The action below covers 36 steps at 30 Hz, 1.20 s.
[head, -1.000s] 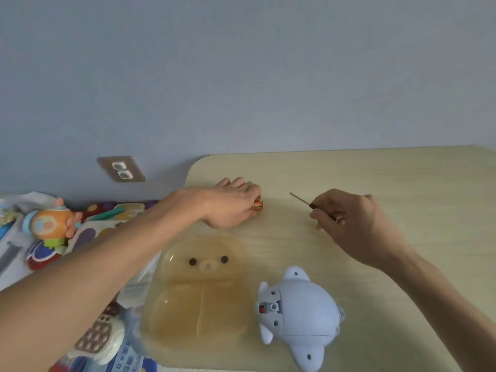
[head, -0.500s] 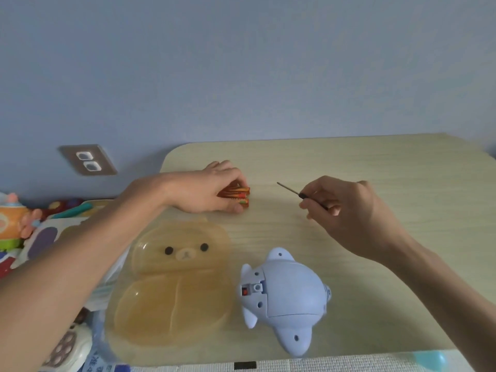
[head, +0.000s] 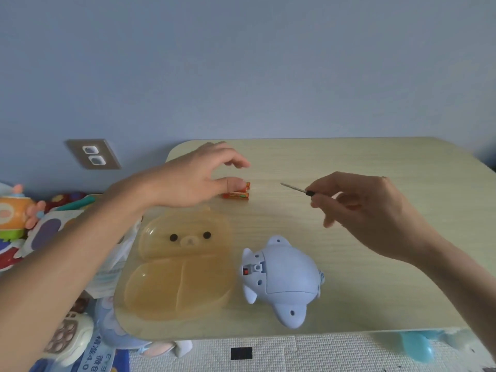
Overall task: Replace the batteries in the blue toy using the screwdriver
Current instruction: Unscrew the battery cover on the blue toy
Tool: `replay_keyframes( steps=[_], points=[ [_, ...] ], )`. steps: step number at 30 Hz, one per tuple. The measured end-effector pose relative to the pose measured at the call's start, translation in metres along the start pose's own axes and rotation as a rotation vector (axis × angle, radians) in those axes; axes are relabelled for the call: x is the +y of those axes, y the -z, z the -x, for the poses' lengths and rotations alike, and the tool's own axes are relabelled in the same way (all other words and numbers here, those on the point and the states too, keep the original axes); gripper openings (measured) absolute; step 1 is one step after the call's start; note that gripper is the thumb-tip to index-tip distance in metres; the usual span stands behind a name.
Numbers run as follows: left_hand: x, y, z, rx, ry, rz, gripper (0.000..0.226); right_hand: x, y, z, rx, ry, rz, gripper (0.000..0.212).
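The blue dolphin toy [head: 281, 279] lies belly-up on the pale wooden table [head: 375, 167], near the front edge, a red switch showing on its underside. Orange batteries [head: 237, 191] lie together on the table farther back. My left hand [head: 196, 178] hovers just above and left of them, fingers curved and apart, thumb tip touching or nearly touching the top battery. My right hand [head: 367, 210] is right of the batteries, holding a thin black-handled screwdriver [head: 295, 188] whose metal tip points left.
A translucent amber bear-shaped tray [head: 185, 264] lies left of the toy. Colourful toys [head: 16, 213] and a toy phone [head: 67, 336] crowd the floor at left. A wall socket [head: 92, 154] is behind. A white mat [head: 295, 353] lies below the table edge.
My left hand has lifted off the batteries and opened; they now lie exposed on the table. The right hand keeps the screwdriver, nearly still. The camera view shifted.
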<state>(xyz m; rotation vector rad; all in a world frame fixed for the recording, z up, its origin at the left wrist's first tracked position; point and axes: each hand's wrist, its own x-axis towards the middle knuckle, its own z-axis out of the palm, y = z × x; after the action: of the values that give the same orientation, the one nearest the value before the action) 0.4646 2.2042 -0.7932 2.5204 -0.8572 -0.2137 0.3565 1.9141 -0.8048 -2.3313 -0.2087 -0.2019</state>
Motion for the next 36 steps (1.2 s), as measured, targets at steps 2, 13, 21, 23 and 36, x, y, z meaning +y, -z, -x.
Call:
replay_keyframes(
  steps=[2,13,21,23,36],
  points=[
    [0.025,0.003,0.033,0.005,-0.045,0.063,0.062,-0.008,0.011,0.011,-0.028,0.030,-0.041,0.014],
    [0.062,-0.056,0.105,0.060,-0.064,-0.121,0.079,-0.041,0.019,0.059,-0.060,0.210,-0.239,0.011],
    [0.071,-0.053,0.104,0.124,-0.067,-0.027,0.060,-0.050,0.020,0.067,0.004,0.284,-0.079,0.010],
    [0.072,-0.053,0.105,0.125,-0.078,-0.026,0.059,-0.050,0.022,0.068,0.011,0.267,-0.061,0.010],
    [0.075,-0.052,0.105,0.138,-0.116,-0.012,0.054,-0.056,0.023,0.068,0.003,0.293,0.034,0.012]
  ],
)
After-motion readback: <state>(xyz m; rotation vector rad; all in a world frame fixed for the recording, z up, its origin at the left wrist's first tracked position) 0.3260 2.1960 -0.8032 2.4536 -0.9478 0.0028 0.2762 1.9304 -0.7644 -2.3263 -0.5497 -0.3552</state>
